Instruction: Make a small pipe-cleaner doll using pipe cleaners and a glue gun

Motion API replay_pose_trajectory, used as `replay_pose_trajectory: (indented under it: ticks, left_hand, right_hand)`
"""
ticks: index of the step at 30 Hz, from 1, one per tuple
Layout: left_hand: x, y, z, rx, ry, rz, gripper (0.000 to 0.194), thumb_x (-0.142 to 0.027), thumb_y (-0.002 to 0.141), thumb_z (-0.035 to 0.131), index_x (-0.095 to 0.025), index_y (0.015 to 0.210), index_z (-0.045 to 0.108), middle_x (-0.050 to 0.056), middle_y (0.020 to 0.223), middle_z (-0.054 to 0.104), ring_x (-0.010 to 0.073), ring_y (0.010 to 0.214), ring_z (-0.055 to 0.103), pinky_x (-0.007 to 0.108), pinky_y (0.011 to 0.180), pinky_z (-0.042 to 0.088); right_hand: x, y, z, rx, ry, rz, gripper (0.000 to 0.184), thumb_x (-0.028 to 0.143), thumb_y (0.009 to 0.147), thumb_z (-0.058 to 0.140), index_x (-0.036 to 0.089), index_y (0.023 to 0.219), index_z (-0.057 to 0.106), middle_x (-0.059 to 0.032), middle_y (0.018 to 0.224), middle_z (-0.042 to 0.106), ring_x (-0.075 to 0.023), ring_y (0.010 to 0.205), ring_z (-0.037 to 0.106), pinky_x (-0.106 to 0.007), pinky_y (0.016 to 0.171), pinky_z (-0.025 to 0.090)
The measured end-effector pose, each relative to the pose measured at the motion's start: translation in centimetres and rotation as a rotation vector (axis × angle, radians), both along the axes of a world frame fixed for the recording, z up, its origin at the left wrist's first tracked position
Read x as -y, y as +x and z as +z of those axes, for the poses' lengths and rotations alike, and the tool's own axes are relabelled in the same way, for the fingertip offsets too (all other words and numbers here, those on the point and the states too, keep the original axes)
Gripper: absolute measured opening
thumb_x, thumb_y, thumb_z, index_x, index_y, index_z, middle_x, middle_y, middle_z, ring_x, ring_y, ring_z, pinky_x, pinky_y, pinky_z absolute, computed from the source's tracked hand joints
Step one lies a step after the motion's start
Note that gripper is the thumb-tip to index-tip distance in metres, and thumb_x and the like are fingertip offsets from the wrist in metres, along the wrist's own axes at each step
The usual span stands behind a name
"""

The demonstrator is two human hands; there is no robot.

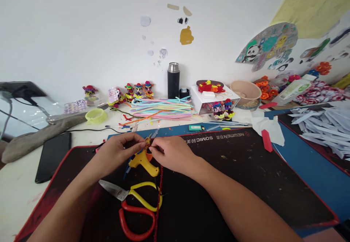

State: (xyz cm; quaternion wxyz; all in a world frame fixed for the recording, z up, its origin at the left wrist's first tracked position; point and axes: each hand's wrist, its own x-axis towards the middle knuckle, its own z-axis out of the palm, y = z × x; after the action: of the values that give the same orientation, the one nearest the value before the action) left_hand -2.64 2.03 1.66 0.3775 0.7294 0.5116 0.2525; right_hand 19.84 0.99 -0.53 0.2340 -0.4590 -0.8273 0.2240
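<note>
My left hand (119, 150) is closed in a pinch around something small that I cannot make out. Facing it, my right hand (173, 154) pinches the upper end of a long red glittery pipe cleaner (159, 198), which hangs down toward the front edge of the view. The fingertips of both hands nearly meet. Just below them a yellow glue gun (144, 162) lies on the dark desk mat (218, 183), its nozzle end partly hidden by the fingers. Nearer to me rest scissors (138, 207) with one yellow and one red handle, their blades pointing left.
At the back lie pastel pipe cleaners (162, 108), beside a black thermos (173, 79) and small figures (138, 90). A white box (198, 98) and a beige bowl (246, 90) stand right of them. Left are a phone (53, 158) and green tape (95, 116); paper strips (325, 125) are far right.
</note>
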Motion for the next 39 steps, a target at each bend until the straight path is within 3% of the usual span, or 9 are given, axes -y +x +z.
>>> replay_pose_trajectory:
  ticks: [11, 19, 29, 39]
  left_hand:
    - [0.0, -0.1, 0.0, -0.091, -0.046, -0.046, 0.039, -0.061, 0.092, 0.065, -0.025, 0.091, 0.079, 0.002, 0.09, 0.08, 0.0239, 0.085, 0.068, 0.029, 0.074, 0.052]
    - [0.3, 0.2, -0.6, -0.138, -0.027, -0.052, 0.033, -0.053, 0.094, 0.062, -0.023, 0.087, 0.075, 0.002, 0.08, 0.075, 0.0197, 0.069, 0.063, 0.027, 0.061, 0.047]
    - [0.3, 0.7, -0.7, -0.003, -0.066, 0.006, 0.025, -0.046, 0.089, 0.067, -0.022, 0.084, 0.071, 0.0, 0.074, 0.067, 0.0177, 0.066, 0.057, 0.026, 0.059, 0.045]
    - [0.2, 1.5, -1.5, 0.204, -0.179, 0.135, 0.031, -0.051, 0.08, 0.076, -0.02, 0.082, 0.071, 0.0, 0.075, 0.068, 0.0178, 0.068, 0.059, 0.026, 0.062, 0.045]
  right_hand:
    - [0.2, 0.0, 0.1, 0.075, 0.056, 0.007, 0.018, 0.03, 0.103, 0.063, 0.02, 0.094, 0.076, -0.0036, 0.087, 0.08, -0.0178, 0.075, 0.069, -0.03, 0.064, 0.034]
    - [0.3, -0.1, 0.3, 0.064, 0.044, 0.019, 0.018, 0.028, 0.103, 0.063, 0.02, 0.093, 0.076, -0.0039, 0.085, 0.079, -0.0178, 0.075, 0.067, -0.029, 0.065, 0.034]
    - [0.3, -0.1, 0.4, -0.041, -0.013, -0.005, 0.016, 0.028, 0.102, 0.065, 0.021, 0.094, 0.077, -0.0027, 0.083, 0.077, -0.016, 0.072, 0.064, -0.027, 0.064, 0.034]
    - [0.3, -0.5, 0.1, -0.211, -0.146, -0.007, 0.018, 0.023, 0.099, 0.066, 0.02, 0.081, 0.069, 0.0041, 0.065, 0.063, -0.011, 0.057, 0.05, -0.028, 0.057, 0.026]
